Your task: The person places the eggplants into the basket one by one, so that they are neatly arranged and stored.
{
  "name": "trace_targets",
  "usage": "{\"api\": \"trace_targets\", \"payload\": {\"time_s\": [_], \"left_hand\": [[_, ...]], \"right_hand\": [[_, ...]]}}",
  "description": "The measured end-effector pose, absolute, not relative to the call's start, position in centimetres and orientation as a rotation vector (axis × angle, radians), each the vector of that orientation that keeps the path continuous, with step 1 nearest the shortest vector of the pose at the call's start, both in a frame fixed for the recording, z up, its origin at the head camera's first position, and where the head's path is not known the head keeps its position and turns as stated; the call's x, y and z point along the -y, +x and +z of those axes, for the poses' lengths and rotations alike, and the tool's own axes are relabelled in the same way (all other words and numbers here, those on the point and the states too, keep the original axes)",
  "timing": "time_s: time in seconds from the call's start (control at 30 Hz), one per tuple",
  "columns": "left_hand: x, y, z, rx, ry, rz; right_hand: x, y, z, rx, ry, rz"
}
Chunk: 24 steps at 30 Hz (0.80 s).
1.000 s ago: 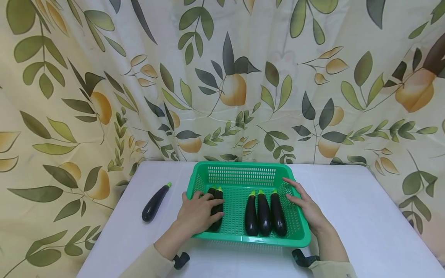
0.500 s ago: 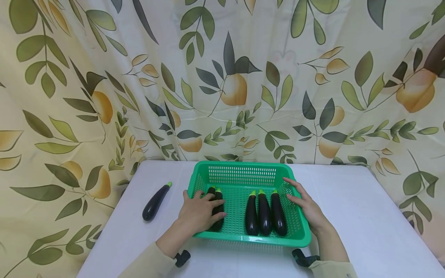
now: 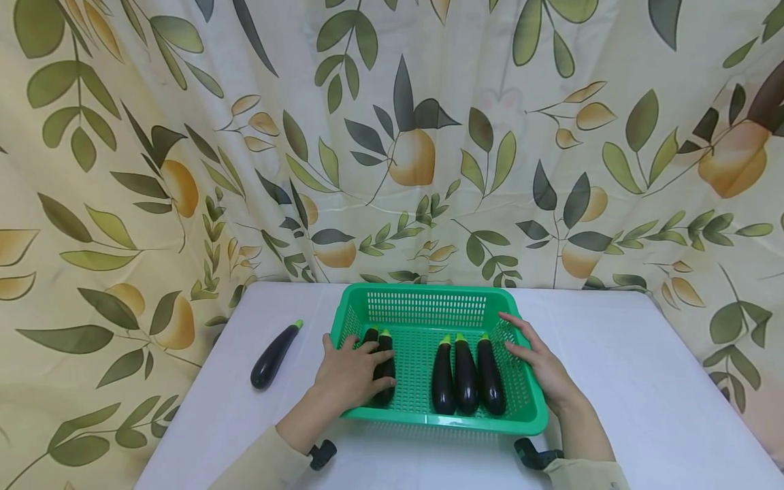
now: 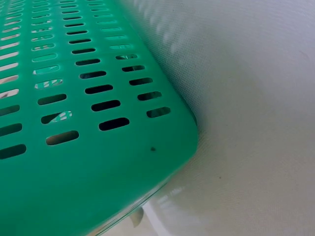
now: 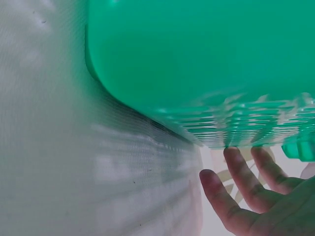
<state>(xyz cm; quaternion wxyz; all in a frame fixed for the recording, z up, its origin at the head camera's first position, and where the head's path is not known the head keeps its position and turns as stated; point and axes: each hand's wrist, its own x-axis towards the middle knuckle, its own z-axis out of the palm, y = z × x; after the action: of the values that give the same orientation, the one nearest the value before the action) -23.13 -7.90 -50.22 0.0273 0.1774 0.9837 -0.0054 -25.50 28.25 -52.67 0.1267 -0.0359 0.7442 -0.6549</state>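
In the head view, a green plastic basket (image 3: 437,425) stands on the table. Three dark purple eggplants (image 3: 466,381) lie side by side in its right half. At its left end, my left hand (image 3: 350,374) rests with spread fingers over two more eggplants (image 3: 384,367), partly covering them. My right hand (image 3: 548,371) holds the right rim, with two digits reaching over its inner side. The right wrist view shows other fingers (image 5: 243,182) outside, by the perforated wall. From the left wrist I see only the basket's slotted end wall (image 4: 108,152); the hand is hidden there.
A single eggplant (image 3: 274,357) lies on the white-covered table (image 3: 643,381), left of the basket. A patterned curtain (image 3: 490,170) hangs along the back and left side. Black wrist mounts (image 3: 535,454) sit below both hands.
Both hands, the basket and the eggplants keep nearly the same places. Only a slight shift of the whole head view shows.
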Motion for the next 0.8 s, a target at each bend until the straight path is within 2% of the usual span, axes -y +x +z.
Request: {"api": "trace_targets", "payload": {"time_s": [0.8], "left_hand": [[7.9, -23.09, -50.3, -3.054, 0.543, -0.023]], "right_hand": [[-28.26, -25.42, -52.65, -2.167, -0.115, -1.907]]}}
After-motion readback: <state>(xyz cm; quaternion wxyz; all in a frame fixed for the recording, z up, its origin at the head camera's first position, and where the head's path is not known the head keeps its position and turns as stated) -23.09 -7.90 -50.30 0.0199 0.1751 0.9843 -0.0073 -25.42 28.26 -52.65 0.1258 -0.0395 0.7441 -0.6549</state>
